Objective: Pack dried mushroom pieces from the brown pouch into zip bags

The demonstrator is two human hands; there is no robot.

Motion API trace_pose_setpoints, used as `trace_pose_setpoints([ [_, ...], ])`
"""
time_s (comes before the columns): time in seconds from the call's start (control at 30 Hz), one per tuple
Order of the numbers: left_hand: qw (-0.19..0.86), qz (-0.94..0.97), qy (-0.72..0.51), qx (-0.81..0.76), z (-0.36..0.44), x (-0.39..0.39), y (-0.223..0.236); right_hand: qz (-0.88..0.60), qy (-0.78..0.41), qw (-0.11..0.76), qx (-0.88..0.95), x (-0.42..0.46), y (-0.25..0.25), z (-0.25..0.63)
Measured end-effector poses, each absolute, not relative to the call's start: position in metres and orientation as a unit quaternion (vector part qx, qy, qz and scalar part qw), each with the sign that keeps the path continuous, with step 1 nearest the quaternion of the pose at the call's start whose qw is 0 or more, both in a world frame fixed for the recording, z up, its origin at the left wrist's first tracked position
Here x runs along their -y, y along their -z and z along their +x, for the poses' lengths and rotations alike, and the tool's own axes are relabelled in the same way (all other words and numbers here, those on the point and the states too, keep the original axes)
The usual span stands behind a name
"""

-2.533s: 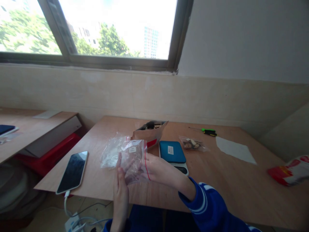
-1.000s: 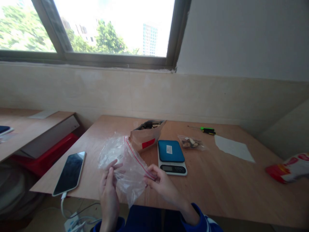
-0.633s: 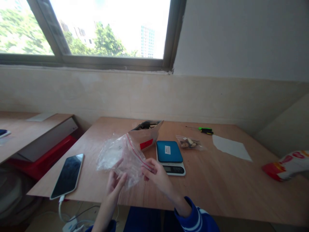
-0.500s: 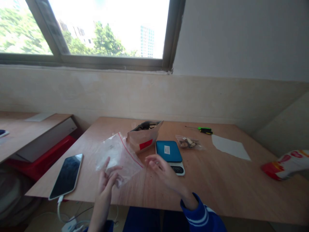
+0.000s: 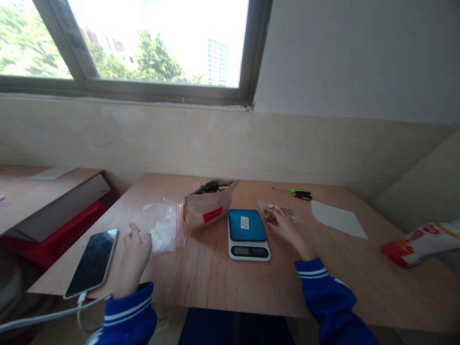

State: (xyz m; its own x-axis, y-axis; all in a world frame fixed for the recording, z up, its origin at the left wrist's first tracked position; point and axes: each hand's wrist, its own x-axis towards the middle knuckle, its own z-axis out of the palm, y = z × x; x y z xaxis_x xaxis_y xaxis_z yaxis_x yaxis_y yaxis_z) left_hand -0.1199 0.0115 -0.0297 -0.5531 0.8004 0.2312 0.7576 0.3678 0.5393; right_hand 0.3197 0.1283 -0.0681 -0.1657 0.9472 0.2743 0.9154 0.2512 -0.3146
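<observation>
My right hand is on the small clear zip bag of brown and pale dried pieces, its fingers over the near left part and hiding much of the contents. Just left of it is a kitchen scale with a blue top and a dark display. My left hand hovers between the phone and a clear zip bag with a red-lined seal; its fingers are apart and hold nothing. Beside that flat bag stands an open brown paper pouch with pale pieces showing at its mouth.
A phone with a white cable lies at the left edge. Toward the back right are screwdrivers and a white paper sheet. A red and white package lies at the far right.
My left hand has let go of the flat zip bag, which now lies beside the pouch, and moved left. My right hand has moved right, past the scale, onto the small filled bag.
</observation>
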Motion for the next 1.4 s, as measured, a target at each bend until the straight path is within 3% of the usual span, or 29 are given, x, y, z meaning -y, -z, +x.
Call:
trace_pose_setpoints([
  [0.2, -0.070, 0.449, -0.258, -0.853, -0.101, -0.008, 0.022, -0.648, -0.010, 0.189, 0.738, -0.134, 0.073, 0.311],
  [0.43, 0.008, 0.519, -0.171, -0.837, -0.081, -0.005, 0.053, -0.655, -0.002, 0.235, 0.718, -0.131, 0.055, 0.320],
  [0.53, -0.041, 0.520, -0.215, -0.825, -0.077, -0.005, 0.055, -0.648, -0.038, 0.327, 0.687, -0.121, 0.037, 0.330],
  [0.63, -0.058, 0.522, -0.333, -0.783, -0.066, 0.004, 0.040, -0.621, -0.095, 0.483, 0.609, -0.102, 0.013, 0.336],
  [0.7, 0.002, 0.537, -0.431, -0.725, -0.052, 0.012, 0.028, -0.597, -0.116, 0.571, 0.551, -0.084, -0.005, 0.333],
  [0.8, 0.186, 0.555, -0.542, -0.603, -0.018, 0.026, 0.018, -0.559, -0.183, 0.659, 0.469, -0.050, -0.028, 0.315],
  [1.0, 0.446, 0.547, -0.518, -0.484, 0.050, 0.047, 0.016, -0.507, -0.390, 0.691, 0.336, 0.002, -0.031, 0.261],
  [1.13, 0.520, 0.556, -0.474, -0.442, 0.056, 0.051, 0.009, -0.490, -0.478, 0.666, 0.295, 0.014, -0.011, 0.234],
  [1.4, 0.565, 0.557, -0.437, -0.424, 0.052, 0.052, 0.011, -0.492, -0.512, 0.630, 0.314, 0.018, 0.008, 0.223],
])
